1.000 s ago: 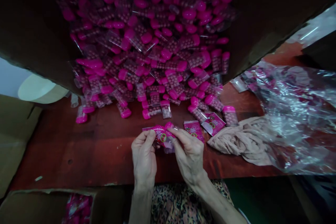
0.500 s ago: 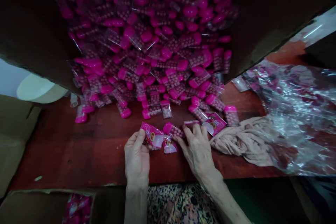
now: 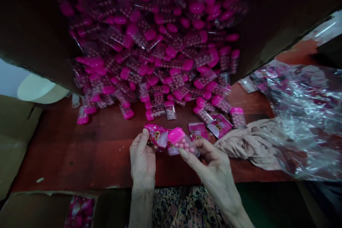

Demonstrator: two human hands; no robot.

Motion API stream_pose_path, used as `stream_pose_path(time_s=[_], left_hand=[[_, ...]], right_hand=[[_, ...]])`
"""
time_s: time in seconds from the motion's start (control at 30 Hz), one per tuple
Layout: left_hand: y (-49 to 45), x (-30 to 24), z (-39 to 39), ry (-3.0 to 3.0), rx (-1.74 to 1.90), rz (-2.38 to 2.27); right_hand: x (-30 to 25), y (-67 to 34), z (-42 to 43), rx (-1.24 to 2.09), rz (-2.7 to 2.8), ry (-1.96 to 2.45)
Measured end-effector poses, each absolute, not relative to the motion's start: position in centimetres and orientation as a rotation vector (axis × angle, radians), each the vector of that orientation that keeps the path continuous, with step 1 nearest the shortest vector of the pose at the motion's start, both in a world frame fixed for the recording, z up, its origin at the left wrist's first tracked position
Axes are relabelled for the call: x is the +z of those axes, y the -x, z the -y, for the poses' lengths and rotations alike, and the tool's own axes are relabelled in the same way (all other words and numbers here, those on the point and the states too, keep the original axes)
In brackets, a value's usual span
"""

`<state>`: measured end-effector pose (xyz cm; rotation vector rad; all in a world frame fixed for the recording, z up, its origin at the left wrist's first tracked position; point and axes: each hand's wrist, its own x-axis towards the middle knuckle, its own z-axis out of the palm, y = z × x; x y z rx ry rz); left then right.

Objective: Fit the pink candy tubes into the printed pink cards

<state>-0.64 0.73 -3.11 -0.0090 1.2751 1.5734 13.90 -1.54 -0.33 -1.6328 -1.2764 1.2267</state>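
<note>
Pink-capped candy tube (image 3: 179, 140) pinched in right hand (image 3: 213, 165), above red tabletop (image 3: 88, 149); left hand (image 3: 143, 158) pinches printed packet (image 3: 154, 136) just beside tube, at its 9 o'clock. Loose tube pile (image 3: 160, 53) lies at 12 o'clock.

Sachet (image 3: 156, 136) txt unreadable, carton (image 3: 267, 14) top cut off

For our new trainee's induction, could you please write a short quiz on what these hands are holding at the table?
1. True or false: the right hand holds a clear pink-capped tube of pink beads.
2. The left hand pinches: A, a flat pink printed sachet; B, a metal spoon; C, a cardboard flap.
3. Fill in: the crumpled beige cloth lies on the red-brown table to the person's ____.
Key: 1 true; 2 A; 3 right.
</note>
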Motion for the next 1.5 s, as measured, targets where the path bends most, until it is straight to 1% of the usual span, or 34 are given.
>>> stream_pose_path(time_s=[0.17,0.37,0.63,0.83,1.0,1.17,1.37,1.5], left_hand=[[0.1,-2.6,-0.9,-0.001,1.613,-1.277],[-0.3,-2.4,-1.0,-0.069,1.642,-1.321],[-0.8,-2.4,-0.9,-0.058,1.635,-1.320],[-1.8,-1.9,-0.7,-0.062,1.589,-1.139],[-2.5,-1.5,-0.6,-0.080,1.440,-1.110],[-2.8,-1.6,-0.9,-0.005,1.391,-1.061],[-3.0,-1.6,-0.9,0.037,1.357,-1.015],[-3.1,-1.6,-0.6,0.021,1.360,-1.040]], right_hand=[[-0.1,-12.9,1.8,1.201,1.366,1.603],[-0.2,-14.0,1.4,1.315,1.418,1.554],[-1.1,-14.9,0.9,1.606,1.110,1.437],[-1.8,-14.2,1.0,1.434,1.099,1.482],[-1.8,-13.6,1.2,1.350,1.167,1.500],[-1.9,-13.4,1.2,1.270,1.228,1.471],[-2.4,-13.8,1.5,1.365,1.260,1.451],[-2.6,-13.1,1.9,1.115,1.393,1.432]])
